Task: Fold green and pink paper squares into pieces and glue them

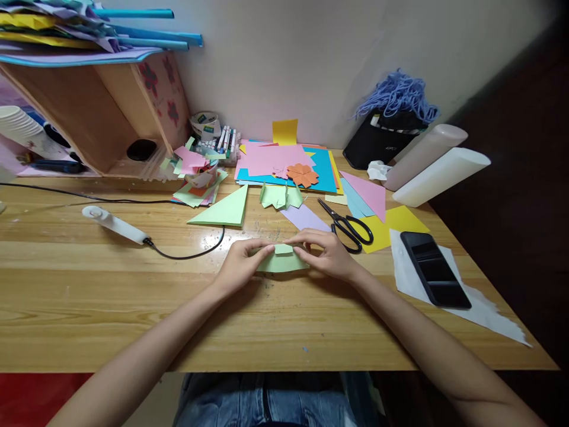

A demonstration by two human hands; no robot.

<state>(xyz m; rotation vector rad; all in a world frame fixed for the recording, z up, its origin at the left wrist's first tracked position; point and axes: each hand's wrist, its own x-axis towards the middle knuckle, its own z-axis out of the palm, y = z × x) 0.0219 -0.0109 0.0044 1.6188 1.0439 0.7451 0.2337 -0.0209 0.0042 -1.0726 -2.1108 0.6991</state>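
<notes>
A small folded piece of light green paper (281,261) lies on the wooden table (133,296) in front of me. My left hand (242,265) pinches its left side with curled fingers. From the other side, my right hand (326,254) presses on its top edge, fingers bent over a small folded flap. Both hands rest on the table top around the paper.
Behind lie a green paper triangle (224,209), folded green pieces (279,196), a lilac strip (304,218), black scissors (347,226), and coloured sheets with an orange paper flower (303,174). A black phone (433,268) rests on white paper at right. At left, a white corded tool (114,224).
</notes>
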